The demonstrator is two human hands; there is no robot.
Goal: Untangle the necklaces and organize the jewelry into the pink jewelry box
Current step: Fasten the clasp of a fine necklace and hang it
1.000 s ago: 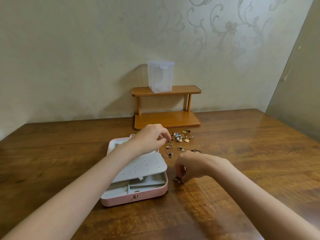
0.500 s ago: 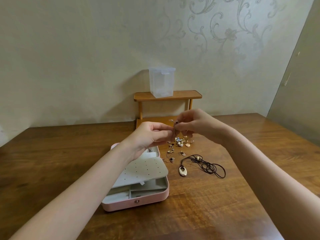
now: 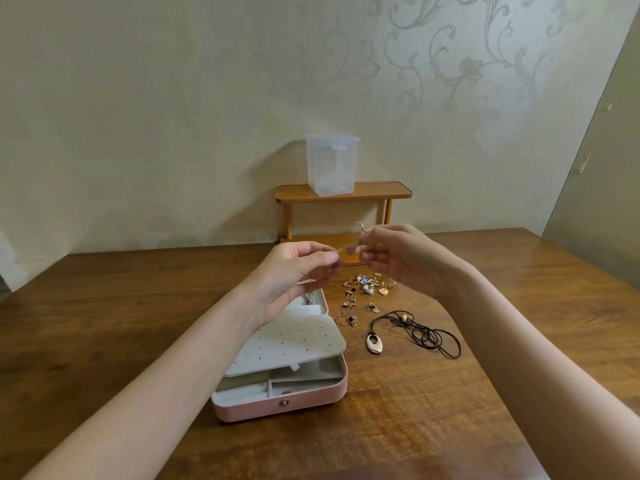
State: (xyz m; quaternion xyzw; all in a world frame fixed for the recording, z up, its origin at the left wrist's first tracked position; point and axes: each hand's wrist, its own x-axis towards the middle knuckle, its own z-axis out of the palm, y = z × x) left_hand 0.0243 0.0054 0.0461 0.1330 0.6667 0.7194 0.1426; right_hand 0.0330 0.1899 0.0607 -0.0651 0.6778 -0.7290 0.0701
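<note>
**A:** What is everything made of?

**B:** The table (image 3: 450,427) is glossy brown wood with a strong grain. The pink jewelry box (image 3: 277,408) is a rounded, smooth-skinned case with a small round metal snap on its near wall. Inside it is pale grey, with a flat panel (image 3: 294,344) dotted with small holes tilted up over the divided compartments. Right of the box lies a black cord necklace (image 3: 426,336), its thin cord in a loose tangle, with two beads and a shiny oval pendant. Beyond it is a pile of small jewelry (image 3: 365,289), gold-toned bits, one with a pearl, one with blue.

**A:** Any writing?

**B:** None I can read.

**A:** And the hands?

**B:** Both are raised above the far end of the box. The left hand (image 3: 294,271) and right hand (image 3: 401,258) each pinch an end of a fine chain (image 3: 349,245) between thumb and fingertips, the short stretch between them taut. A small metal clasp sticks up at the right hand's fingertips.

**A:** Behind them?

**B:** A small two-tier wooden shelf (image 3: 377,192) stands against the pale wall, which has a silvery scroll pattern, with a frosted clear plastic container (image 3: 330,166), square-sided and lidded, on top.
</note>
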